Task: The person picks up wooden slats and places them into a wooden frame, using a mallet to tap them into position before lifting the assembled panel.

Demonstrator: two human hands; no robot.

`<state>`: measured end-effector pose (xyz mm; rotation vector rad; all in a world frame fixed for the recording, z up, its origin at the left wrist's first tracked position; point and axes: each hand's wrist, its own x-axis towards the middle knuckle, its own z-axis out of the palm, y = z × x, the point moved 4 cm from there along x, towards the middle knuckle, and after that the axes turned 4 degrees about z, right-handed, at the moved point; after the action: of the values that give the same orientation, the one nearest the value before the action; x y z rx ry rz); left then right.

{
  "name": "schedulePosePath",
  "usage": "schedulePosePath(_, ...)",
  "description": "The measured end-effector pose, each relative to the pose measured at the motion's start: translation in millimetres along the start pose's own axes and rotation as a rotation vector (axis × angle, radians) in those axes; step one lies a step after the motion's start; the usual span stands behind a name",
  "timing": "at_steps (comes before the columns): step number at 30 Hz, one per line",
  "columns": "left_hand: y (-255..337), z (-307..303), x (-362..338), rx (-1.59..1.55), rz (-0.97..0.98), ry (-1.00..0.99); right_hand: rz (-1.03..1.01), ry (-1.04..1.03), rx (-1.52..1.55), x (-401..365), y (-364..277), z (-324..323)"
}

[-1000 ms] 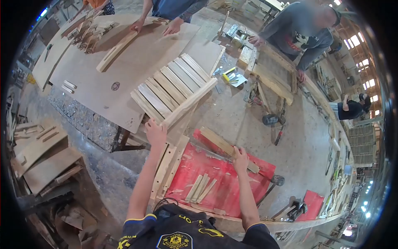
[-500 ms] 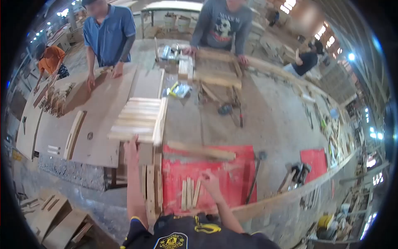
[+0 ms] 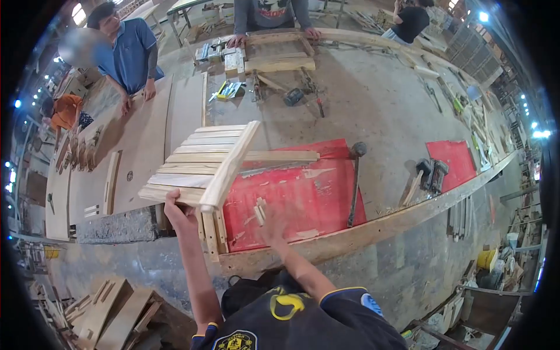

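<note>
A slatted wooden frame [image 3: 195, 166] is tilted up over the bench, its near left edge gripped by my left hand [image 3: 179, 211]. Over the red sheet [image 3: 326, 204], my right hand [image 3: 273, 224] is smeared by motion, and its fingers cannot be made out. Short wooden sticks [image 3: 259, 211] are beside that hand, partly hidden; whether it touches them is unclear. Behind the frame, a long wooden strip [image 3: 283, 156] lies across the sheet's far part.
A mallet [image 3: 357, 150] lies along the sheet's right side. Black clamps [image 3: 433, 174] sit farther right. Two co-workers [image 3: 131, 52] [image 3: 271, 14] stand across the bench, one near a wooden frame [image 3: 280, 63]. Offcuts [image 3: 108, 312] are piled at lower left.
The slatted frame has been raised and tilted with my left hand on it. My right hand has moved left over the sticks. The view has shifted.
</note>
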<state>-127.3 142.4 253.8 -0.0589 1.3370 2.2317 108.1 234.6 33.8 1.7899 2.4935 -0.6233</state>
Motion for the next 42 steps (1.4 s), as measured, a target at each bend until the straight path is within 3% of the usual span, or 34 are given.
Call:
schedulePosePath(4,-6,-13,-28,0.030,0.021,0.048,0.137,0.027,-0.043,16,73,-7)
schedulePosePath(8,-3,-10,-41,0.070,-0.030,-0.050,0.132,0.181,-0.264,39,138,-51)
schedulePosePath(10,-3,8,-53,0.082,-0.073,-0.049,0.194,0.147,-0.257,54,170,-81)
schedulePosePath(12,-40,-64,-5,0.154,-0.164,-0.202,0.304,0.240,-0.297,77,220,-80)
schedulePosePath(13,-57,-87,9,0.227,-0.208,-0.200,0.376,0.231,-0.164,84,243,-84)
schedulePosePath(17,-120,-96,25,0.555,-0.475,-0.180,0.483,0.197,0.001,107,289,-101)
schedulePosePath(18,-139,-102,34,0.659,-0.565,-0.191,0.476,0.216,-0.002,110,289,-104)
schedulePosePath(21,-162,-93,57,0.994,-0.498,-0.379,0.502,0.221,0.025,108,287,-105)
schedulePosePath(23,-173,-69,61,1.275,-0.207,-0.635,0.568,0.164,0.079,108,275,-111)
schedulePosePath(25,-205,-87,78,1.855,-0.354,-0.546,0.545,0.175,0.383,111,276,-102)
schedulePosePath(26,-226,-84,80,1.922,-0.243,-0.789,0.531,0.176,0.535,114,278,-97)
schedulePosePath(27,-243,-84,68,1.969,-0.128,-1.038,0.522,0.153,0.559,114,280,-90)
schedulePosePath(30,-247,-55,4,2.007,-0.099,-0.762,0.497,0.125,0.654,125,278,-72)
schedulePosePath(31,-239,-38,-13,1.978,-0.095,-0.682,0.491,0.134,0.554,123,267,-76)
schedulePosePath(34,-241,-44,-44,1.945,0.250,-0.956,0.482,0.158,0.308,112,241,-99)
schedulePosePath(37,-245,-74,-56,1.804,0.254,-1.073,0.471,0.133,0.209,99,226,-90)
schedulePosePath(40,-238,-95,-47,1.706,0.039,-1.133,0.468,0.149,0.180,82,218,-77)
schedulePosePath(42,-223,-106,-49,1.777,0.060,-1.165,0.482,0.184,0.215,70,212,-64)
